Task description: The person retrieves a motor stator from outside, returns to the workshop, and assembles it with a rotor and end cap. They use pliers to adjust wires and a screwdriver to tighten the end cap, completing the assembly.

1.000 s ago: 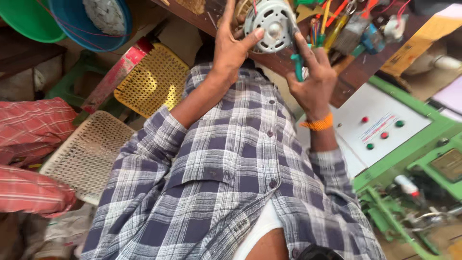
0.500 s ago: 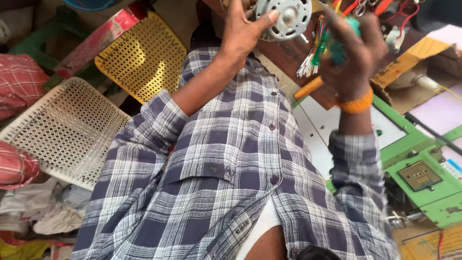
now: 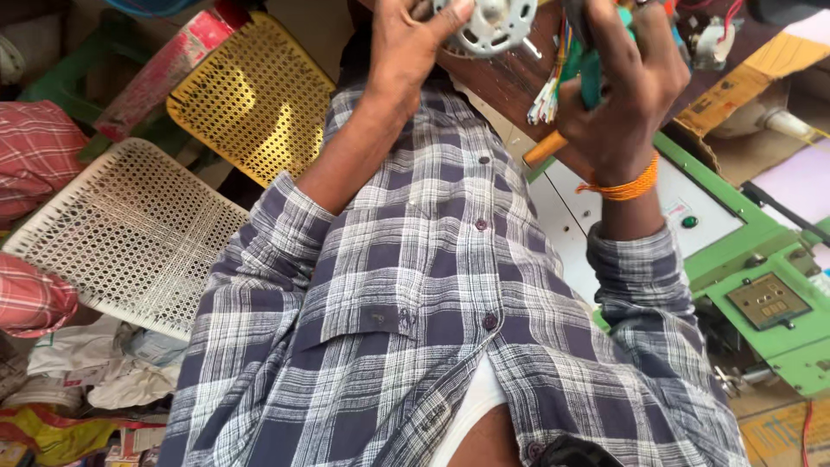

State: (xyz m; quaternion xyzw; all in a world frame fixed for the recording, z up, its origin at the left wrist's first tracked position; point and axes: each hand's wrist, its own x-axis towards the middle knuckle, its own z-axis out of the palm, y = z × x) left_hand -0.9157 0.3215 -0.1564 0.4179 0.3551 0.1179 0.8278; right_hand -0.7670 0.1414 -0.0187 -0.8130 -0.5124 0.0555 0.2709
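I see the left hand (image 3: 406,52) at top of view, fingers curled on a round metal motor body (image 3: 493,22), silver and ribbed, held over the dark wood bench (image 3: 510,73). The right hand (image 3: 622,95) is closed tight around a tool w/ orange handle (image 3: 546,149) and green grip, next to a bundle of thin coloured wires (image 3: 546,99). Yellow perforated plastic panel (image 3: 251,104) at the left.

Both arms stretch forward, left hand (image 3: 406,43) fingers curled gripping, right hand (image 3: 624,86) fisted tight.
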